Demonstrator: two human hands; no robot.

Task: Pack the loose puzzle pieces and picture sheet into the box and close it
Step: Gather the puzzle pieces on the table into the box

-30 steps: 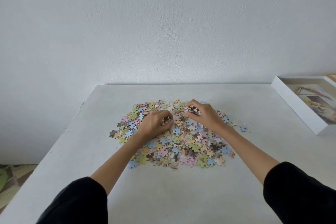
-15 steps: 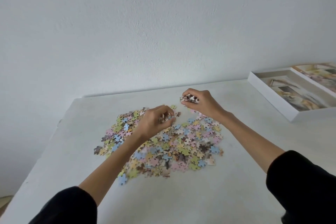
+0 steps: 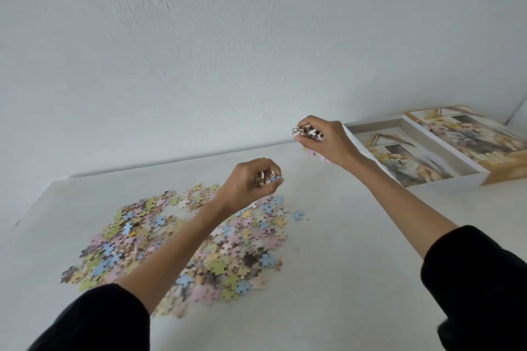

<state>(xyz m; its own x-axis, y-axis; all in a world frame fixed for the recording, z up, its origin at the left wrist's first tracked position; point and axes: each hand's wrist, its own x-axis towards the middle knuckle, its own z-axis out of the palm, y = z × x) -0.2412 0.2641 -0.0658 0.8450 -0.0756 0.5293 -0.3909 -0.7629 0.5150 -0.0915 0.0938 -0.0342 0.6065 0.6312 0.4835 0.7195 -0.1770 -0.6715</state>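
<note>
A pile of pastel puzzle pieces (image 3: 228, 253) lies spread on the white table (image 3: 356, 279). My left hand (image 3: 251, 182) is raised above the pile's far edge, closed on a small bunch of pieces. My right hand (image 3: 325, 137) is higher and further right, closed on a larger handful of pieces, close to the left end of the open white box (image 3: 467, 177). The picture sheet (image 3: 410, 157) lies flat inside that box. The box lid (image 3: 479, 134), printed with the same picture, sits right behind the box.
A plain white wall (image 3: 256, 37) rises right behind the table's far edge. One stray blue piece (image 3: 299, 214) lies just right of the pile. Bare tabletop stretches between the pile and the box.
Both hands have lifted off the pile with pieces in them. The right hand has travelled up and right toward the box. The view has swung right, showing more of the box and lid.
</note>
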